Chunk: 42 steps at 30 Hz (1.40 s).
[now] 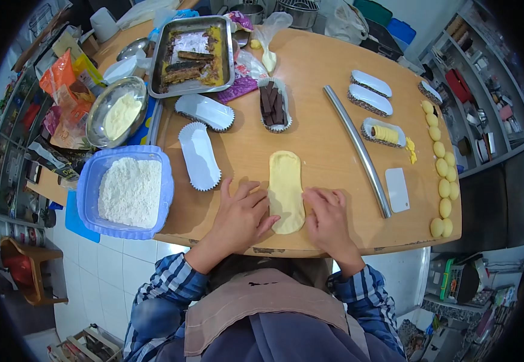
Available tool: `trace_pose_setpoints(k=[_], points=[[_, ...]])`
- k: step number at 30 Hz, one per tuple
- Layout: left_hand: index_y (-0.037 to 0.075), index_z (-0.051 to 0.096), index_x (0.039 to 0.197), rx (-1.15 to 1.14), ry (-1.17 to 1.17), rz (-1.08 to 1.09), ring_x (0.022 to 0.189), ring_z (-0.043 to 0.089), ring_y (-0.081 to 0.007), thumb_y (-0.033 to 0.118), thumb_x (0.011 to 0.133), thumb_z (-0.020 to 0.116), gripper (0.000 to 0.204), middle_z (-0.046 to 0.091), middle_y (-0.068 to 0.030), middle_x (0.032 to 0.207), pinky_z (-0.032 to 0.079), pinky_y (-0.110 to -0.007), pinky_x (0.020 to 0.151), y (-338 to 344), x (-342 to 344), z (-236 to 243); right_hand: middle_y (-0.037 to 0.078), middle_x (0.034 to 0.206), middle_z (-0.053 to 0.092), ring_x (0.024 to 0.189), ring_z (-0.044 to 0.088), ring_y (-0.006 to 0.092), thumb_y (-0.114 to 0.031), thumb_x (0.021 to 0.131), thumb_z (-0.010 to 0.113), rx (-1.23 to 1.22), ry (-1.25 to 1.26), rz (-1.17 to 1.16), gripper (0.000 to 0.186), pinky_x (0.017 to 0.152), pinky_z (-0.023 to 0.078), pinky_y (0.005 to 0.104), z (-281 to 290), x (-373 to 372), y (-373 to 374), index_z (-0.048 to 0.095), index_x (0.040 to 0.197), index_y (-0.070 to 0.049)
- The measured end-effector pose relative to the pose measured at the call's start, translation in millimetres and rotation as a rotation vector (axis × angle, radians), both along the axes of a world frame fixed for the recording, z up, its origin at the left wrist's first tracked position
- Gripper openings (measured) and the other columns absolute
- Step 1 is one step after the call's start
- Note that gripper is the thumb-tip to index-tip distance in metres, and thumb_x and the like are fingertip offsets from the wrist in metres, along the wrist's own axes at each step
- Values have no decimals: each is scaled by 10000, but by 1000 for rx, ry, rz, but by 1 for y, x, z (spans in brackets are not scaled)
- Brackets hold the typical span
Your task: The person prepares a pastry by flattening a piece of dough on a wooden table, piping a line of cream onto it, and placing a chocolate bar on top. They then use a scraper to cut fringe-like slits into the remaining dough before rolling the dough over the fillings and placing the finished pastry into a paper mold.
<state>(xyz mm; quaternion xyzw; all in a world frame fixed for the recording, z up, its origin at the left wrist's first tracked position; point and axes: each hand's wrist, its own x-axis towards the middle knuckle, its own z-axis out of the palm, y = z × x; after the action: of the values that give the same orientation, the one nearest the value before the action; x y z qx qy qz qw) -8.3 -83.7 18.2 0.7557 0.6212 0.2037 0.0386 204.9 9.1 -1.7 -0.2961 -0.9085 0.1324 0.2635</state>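
A long, flat oval of pale yellow dough (pixel 286 190) lies lengthwise on the wooden table in front of me. My left hand (pixel 242 212) rests at its left edge, fingers spread, thumb touching the dough's lower left side. At the right edge is my right hand (pixel 327 218), its fingers bent and fingertips close against the dough's side; whether they pinch it is hard to see. Beyond the dough stands a paper loaf mould (pixel 282 123) with dark chocolate sticks (pixel 270 102) in it. A steel rolling tube (pixel 358 151) lies to the right.
At left are a blue tub of flour (pixel 167 187), a steel bowl (pixel 96 130) and empty paper moulds (pixel 199 158). A metal tray (pixel 153 84) stands farther back. On the right lie a white scraper (pixel 397 190), a mould with a ridged dough roll (pixel 385 134) and several dough balls (pixel 444 189) along the edge.
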Motion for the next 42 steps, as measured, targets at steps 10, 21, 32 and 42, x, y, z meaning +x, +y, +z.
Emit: trace_pose_setpoints(k=[10, 21, 32, 42], points=[[37, 580, 1237, -77, 92, 58, 1334, 409, -279, 420, 876, 627, 529, 548, -86, 1327, 261, -660, 1024, 36, 1, -5, 178, 1155, 618, 1194, 519, 325, -47, 776, 544, -49, -107, 34, 517, 1013, 309, 557, 2, -10, 28, 509, 1289, 4], [14, 612, 1185, 11, -49, 161, 1297, 450, -300, 338, 897, 624, 433, 579, -131, 1293, 271, -600, 1043, 56, -1, -11, 191, 1318, 561, 1314, 417, 330, -79, 797, 505, -215, -18, 51, 667, 1068, 213, 556, -9, -24, 52, 334, 1435, 7], [31, 679, 1039, 55, -318, 163, 1222, 508, -268, 144, 839, 653, 231, 640, -85, 1203, 304, -504, 1021, 77, -12, -29, 108, 1332, 589, 1325, 406, 279, -51, 798, 485, -475, 166, 90, 669, 1108, 177, 509, -11, -40, 83, 313, 1443, -6], [43, 687, 1023, 82, -604, 263, 1116, 567, -299, -22, 746, 686, 285, 627, -109, 1149, 416, -402, 973, 82, -16, -35, 101, 1189, 676, 1225, 497, 272, 6, 793, 496, -681, 501, 81, 600, 1080, 287, 424, -15, -43, 89, 415, 1387, -16]])
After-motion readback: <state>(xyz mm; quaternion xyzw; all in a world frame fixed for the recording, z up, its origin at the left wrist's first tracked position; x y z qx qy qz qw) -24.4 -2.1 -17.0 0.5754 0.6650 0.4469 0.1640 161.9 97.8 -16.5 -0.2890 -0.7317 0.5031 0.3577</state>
